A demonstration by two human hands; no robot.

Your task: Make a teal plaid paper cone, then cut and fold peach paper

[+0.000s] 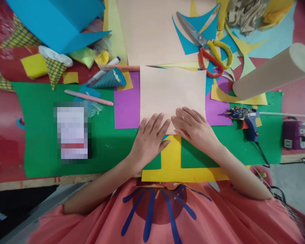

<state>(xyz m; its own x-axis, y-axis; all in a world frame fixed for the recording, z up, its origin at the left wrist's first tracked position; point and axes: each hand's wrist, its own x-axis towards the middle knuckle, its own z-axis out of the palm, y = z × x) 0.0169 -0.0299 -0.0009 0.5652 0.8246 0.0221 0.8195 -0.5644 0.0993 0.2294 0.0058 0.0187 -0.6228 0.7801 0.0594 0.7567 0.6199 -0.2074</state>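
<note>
Paper (172,91), pale peach and four-sided, lies at the centre of the frame; whether it is folded or a single layer cannot be told. On its lower left part rests the person's left hand (150,137), palm down, fingers slightly spread and laid flat, the thumb set apart past the paper's lower edge. The right hand (195,127) rests palm down on the lower right part, its fingers closer together and angled toward the left; both hands lie unclenched. Beneath the paper, purple paper (127,108) shows at both sides, and yellow paper (171,152) runs out below it over a green sheet (111,145). Scissors (202,41) with one red and one yellow handle lie at the upper right of centre, by blue paper offcuts (189,47). A beige cylinder (271,73) slants across the right of the frame, and below it lies a blue glue gun (251,125) with a stick (286,114) in its back, nozzle pointing left. At the left, a pink pen (88,97) lies above a pixelated rectangle (72,132), and a teal checked cone (109,79) sits near the purple paper's upper left corner
</note>
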